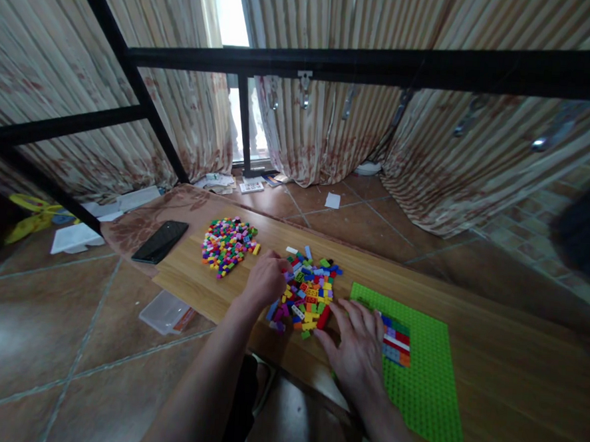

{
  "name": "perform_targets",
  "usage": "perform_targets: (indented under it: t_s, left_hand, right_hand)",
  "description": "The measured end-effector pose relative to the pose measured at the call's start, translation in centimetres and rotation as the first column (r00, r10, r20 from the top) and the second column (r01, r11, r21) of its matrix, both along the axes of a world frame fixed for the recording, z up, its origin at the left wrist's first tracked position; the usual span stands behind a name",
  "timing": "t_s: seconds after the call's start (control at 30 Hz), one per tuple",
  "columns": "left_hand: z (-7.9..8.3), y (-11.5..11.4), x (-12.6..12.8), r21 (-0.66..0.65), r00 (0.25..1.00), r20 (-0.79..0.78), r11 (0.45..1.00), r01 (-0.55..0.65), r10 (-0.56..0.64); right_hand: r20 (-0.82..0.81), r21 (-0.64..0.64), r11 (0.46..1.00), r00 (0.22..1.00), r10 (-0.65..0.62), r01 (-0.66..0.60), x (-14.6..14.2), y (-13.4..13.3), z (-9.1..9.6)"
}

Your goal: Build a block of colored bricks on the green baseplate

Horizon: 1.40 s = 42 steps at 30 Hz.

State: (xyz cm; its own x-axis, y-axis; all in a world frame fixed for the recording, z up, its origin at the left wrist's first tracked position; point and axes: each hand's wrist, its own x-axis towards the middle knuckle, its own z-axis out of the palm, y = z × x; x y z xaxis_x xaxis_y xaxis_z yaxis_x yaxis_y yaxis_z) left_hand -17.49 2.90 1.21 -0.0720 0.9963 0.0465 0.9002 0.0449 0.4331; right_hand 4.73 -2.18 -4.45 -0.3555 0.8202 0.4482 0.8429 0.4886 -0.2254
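Note:
A loose pile of mixed toy bricks [311,294] lies on the wooden bench between my hands. At its left edge my left hand [266,279] is closed, fingers curled down; whatever they hold is hidden. My right hand [360,345] rests open by the pile's right side, fingers apart, the thumb near a red brick [323,317]. Under and beyond that hand is a green baseplate [429,362]. A block of joined bricks [396,342] in blue, green, red, white, grey and orange sits on it, partly covered by my right fingers.
A second heap of small colourful pieces [228,243] lies farther left on the bench [510,367]. Beyond it is a black phone-like slab [160,241]. A clear plastic box [164,312] stands on the tiled floor. Black metal bars [335,62] cross in front of the curtains.

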Motion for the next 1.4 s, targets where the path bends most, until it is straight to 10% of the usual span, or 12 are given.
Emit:
perform_targets:
  t_s: [0.53,1.4]
  left_hand:
    - [-0.4,0.2,1.4,0.014,0.978,-0.089,0.981,0.191,-0.189]
    - [-0.9,0.9,2.8,0.090,0.974,-0.216,0.994,-0.056,0.074]
  right_hand:
    - [-0.011,-0.001,1.000,1.000,0.011,-0.011,0.3,0.0,0.0]
    - [-0.060,0.022,0.995,0.993,-0.099,0.100,1.8,-1.5,2.3]
